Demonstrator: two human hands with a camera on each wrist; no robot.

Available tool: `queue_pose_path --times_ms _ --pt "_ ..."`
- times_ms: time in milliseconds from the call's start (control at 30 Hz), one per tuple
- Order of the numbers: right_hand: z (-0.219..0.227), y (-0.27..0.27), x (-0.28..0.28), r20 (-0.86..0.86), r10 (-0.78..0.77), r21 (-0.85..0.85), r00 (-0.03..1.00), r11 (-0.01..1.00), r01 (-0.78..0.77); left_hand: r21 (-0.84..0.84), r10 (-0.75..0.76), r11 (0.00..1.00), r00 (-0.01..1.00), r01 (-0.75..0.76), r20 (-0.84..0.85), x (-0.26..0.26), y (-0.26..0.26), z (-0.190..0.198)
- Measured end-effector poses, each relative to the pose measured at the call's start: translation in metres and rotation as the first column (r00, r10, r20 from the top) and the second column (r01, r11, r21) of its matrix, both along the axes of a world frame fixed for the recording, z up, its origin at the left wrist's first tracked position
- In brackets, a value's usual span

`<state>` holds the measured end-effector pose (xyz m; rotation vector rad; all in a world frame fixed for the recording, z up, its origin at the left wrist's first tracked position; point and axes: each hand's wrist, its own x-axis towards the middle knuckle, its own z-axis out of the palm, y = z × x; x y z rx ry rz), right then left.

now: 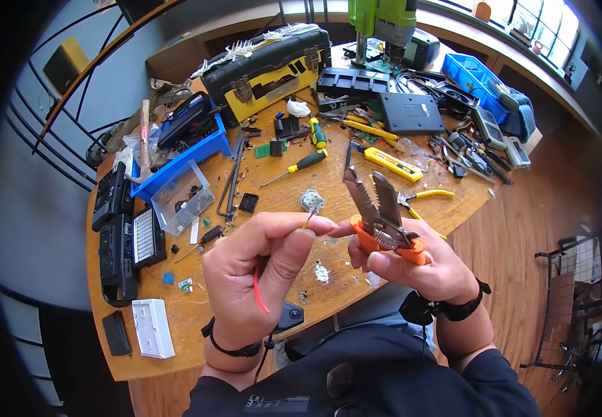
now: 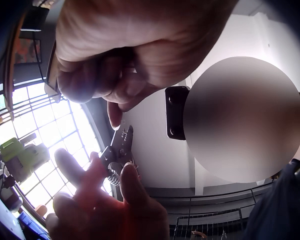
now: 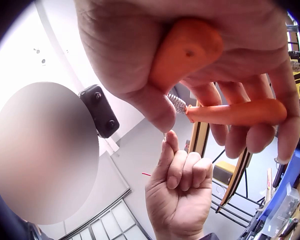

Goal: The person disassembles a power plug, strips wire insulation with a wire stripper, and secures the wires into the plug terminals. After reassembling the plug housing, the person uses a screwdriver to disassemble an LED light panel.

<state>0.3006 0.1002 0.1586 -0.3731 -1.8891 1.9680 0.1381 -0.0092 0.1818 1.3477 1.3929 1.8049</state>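
Observation:
Before my chest, my left hand (image 1: 245,260) pinches a thin wire between thumb and index finger. A red length of this wire (image 1: 259,292) hangs out below the thumb, and a short yellowish and metallic end sticks up from the fingertips. My right hand (image 1: 443,267) holds wire strippers (image 1: 388,228) by their orange handles (image 3: 240,113), with the blades pointing up and spread apart. A coil spring (image 3: 177,103) shows between the handles. My right index fingertip comes right up to the left fingertips. On the table behind them lies a round silvery part (image 1: 312,201).
The wooden table (image 1: 342,274) carries screwdrivers (image 1: 306,160), a yellow utility knife (image 1: 392,164), yellow-handled pliers (image 1: 431,194) and small scraps. A clear bin (image 1: 184,198) and blue tray (image 1: 183,163) stand left. A yellow-black toolbox (image 1: 266,76) and green drill (image 1: 391,21) stand behind.

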Motion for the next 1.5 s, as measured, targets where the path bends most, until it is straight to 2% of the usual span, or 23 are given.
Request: queue_pose_path --times_ms 67,200,367,433,500,533,567,633,667,700,767,900,1033,1100,1167,1200,1267,1333,1367,1400,1433,1500 --pt "0.0 0.0 -0.001 0.001 -0.007 0.004 1.0 1.0 0.007 0.0 0.072 0.997 0.995 -0.073 -0.064 0.0 0.003 -0.002" --pt "0.001 -0.002 -0.001 -0.007 -0.063 0.075 0.998 0.995 0.064 -0.021 0.075 0.997 0.993 -0.077 -0.087 0.001 0.002 -0.002" --pt "0.001 -0.003 0.001 -0.029 -0.073 0.051 0.997 0.996 0.075 -0.014 0.076 0.997 0.984 -0.079 -0.16 0.0 0.001 -0.003" --pt "-0.002 -0.001 0.001 -0.043 -0.069 0.037 0.997 0.997 0.07 -0.01 0.071 0.997 0.988 -0.073 -0.137 -0.001 0.002 -0.003" --pt "-0.012 0.008 0.001 -0.156 -0.002 -0.159 0.988 0.987 -0.023 -0.006 0.066 0.998 0.991 -0.067 -0.115 -0.003 0.001 -0.002" --pt "-0.022 0.014 -0.004 -0.28 0.019 -0.379 0.96 0.916 -0.129 -0.021 0.058 0.998 0.993 -0.06 -0.099 -0.004 0.0 -0.001" --pt "-0.023 0.017 -0.004 -0.278 0.019 -0.378 0.96 0.917 -0.127 -0.035 0.05 0.998 0.995 -0.053 -0.081 -0.005 -0.001 0.0" --pt "-0.022 0.02 -0.003 -0.23 -0.116 -0.598 0.966 0.8 -0.046 -0.036 0.043 0.998 0.996 -0.045 -0.073 -0.007 -0.002 -0.001" --pt "-0.025 0.018 -0.002 -0.225 -0.093 -0.484 0.97 0.875 -0.029 -0.036 0.039 0.999 0.997 -0.041 -0.066 -0.007 -0.001 -0.002" --pt "-0.024 0.015 -0.001 -0.223 -0.091 -0.484 0.97 0.874 -0.029 -0.036 0.04 0.998 0.997 -0.042 -0.065 -0.008 0.001 -0.003" --pt "-0.022 0.009 0.0 -0.197 0.013 -0.356 0.98 0.931 -0.084 0.026 0.045 0.999 0.997 -0.044 -0.061 -0.009 0.004 -0.005" --pt "-0.02 0.009 0.002 -0.155 0.043 -0.268 0.987 0.96 -0.084 0.025 0.016 1.0 0.998 -0.014 -0.063 -0.011 0.004 -0.007" --pt "-0.023 0.003 0.003 -0.161 0.098 -0.255 0.982 0.957 -0.137 -0.017 -0.015 1.0 0.997 0.013 -0.079 -0.01 0.006 -0.008" --pt "-0.023 0.002 0.001 -0.063 0.124 -0.159 0.99 0.978 -0.133 -0.018 -0.03 0.999 0.996 0.028 -0.083 -0.007 0.007 -0.008" --pt "-0.021 -0.002 -0.001 -0.051 0.118 -0.209 0.992 0.97 -0.126 0.028 -0.129 0.991 0.991 0.13 -0.033 -0.003 0.007 -0.008" --pt "-0.021 -0.003 -0.002 -0.025 0.114 -0.226 0.993 0.967 -0.116 -0.01 -0.158 0.987 0.987 0.158 -0.032 -0.004 0.006 -0.008" --pt "-0.022 -0.003 -0.003 0.002 0.112 -0.245 0.994 0.963 -0.108 -0.042 -0.143 0.989 0.989 0.142 -0.038 -0.001 0.008 -0.008" --pt "-0.027 -0.003 -0.004 0.036 0.117 -0.148 0.993 0.983 -0.11 -0.073 -0.13 0.989 0.99 0.126 -0.046 -0.002 0.01 -0.007" --pt "-0.027 -0.004 -0.005 0.036 0.116 -0.148 0.993 0.983 -0.11 -0.143 -0.157 0.979 0.985 0.147 -0.064 -0.004 0.011 -0.008" --pt "-0.027 -0.005 -0.006 0.055 0.096 -0.191 0.994 0.978 -0.084 -0.212 -0.186 0.963 0.979 0.166 -0.079 -0.005 0.013 -0.009" --pt "-0.026 -0.006 -0.006 0.074 0.077 -0.232 0.994 0.971 -0.058 -0.212 -0.187 0.963 0.979 0.167 -0.079 -0.006 0.016 -0.01" --pt "-0.033 -0.002 -0.007 0.086 0.081 -0.225 0.993 0.973 -0.06 -0.14 -0.35 0.915 0.917 0.379 0.194 -0.009 0.023 -0.015"
